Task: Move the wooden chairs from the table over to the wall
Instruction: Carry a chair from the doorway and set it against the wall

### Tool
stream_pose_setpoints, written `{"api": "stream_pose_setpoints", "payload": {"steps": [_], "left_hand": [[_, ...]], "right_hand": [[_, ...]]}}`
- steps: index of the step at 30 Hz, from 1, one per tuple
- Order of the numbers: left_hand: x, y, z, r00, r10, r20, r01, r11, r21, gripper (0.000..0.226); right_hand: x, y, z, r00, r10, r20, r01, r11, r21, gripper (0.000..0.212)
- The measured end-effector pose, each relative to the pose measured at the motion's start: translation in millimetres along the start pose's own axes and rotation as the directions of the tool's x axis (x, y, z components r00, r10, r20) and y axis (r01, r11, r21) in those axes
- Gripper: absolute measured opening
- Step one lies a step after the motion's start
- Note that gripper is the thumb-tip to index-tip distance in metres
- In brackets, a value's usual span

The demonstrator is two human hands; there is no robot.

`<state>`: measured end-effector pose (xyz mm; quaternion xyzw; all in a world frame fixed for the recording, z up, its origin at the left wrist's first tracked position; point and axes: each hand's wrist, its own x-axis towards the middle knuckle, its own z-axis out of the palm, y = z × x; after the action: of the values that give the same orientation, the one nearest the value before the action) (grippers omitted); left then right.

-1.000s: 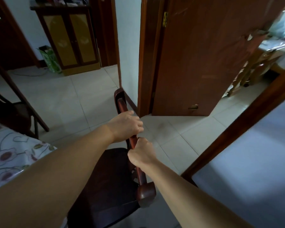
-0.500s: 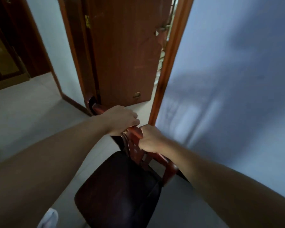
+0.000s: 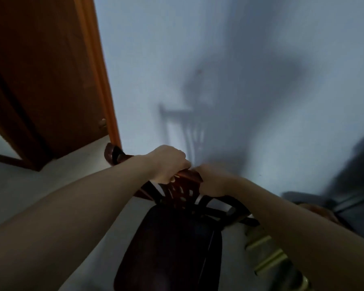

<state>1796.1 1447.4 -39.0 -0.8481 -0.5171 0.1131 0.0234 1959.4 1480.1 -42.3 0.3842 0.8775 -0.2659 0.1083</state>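
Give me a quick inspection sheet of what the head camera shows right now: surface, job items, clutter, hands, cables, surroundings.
Surface: pale floor, bare where it shows.
Job's things: one wooden chair, dark seat toward the camera, backrest toward the wall; whether its legs are on the floor cannot be told.
Clutter: yellowish slatted object low on the right, blurred; grey shape at the right edge, unidentifiable.
Hands: left hand and right hand both closed on the chair's top rail, close together.
Cables: nothing seen.
Surroundings: pale wall straight ahead, carrying the chair's shadow; wooden door and its frame on the left.
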Motion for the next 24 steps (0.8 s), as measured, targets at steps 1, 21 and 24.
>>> {"api": "stream_pose_setpoints", "payload": {"steps": [1,21,24], "left_hand": [[17.2,12.7,-4.1,1.000,0.011,-0.005,-0.011,1.000,-0.004,0.025],[219.3,116.9,-30.0,0.979,0.193,0.062,-0.187,0.979,-0.081,0.025],[237.8,113.5,-25.4,0.979,0.205,0.013,-0.203,0.974,-0.101,0.026]], "right_hand": [[-8.8,19.3,-3.7,1.000,0.009,0.002,-0.009,1.000,0.010,0.022],[-52.3,226.7,-58.9,0.990,0.124,0.074,-0.127,0.991,0.047,0.038],[-43.8,241.4,-63.4,0.984,0.169,0.064,-0.173,0.983,0.062,0.035]]}}
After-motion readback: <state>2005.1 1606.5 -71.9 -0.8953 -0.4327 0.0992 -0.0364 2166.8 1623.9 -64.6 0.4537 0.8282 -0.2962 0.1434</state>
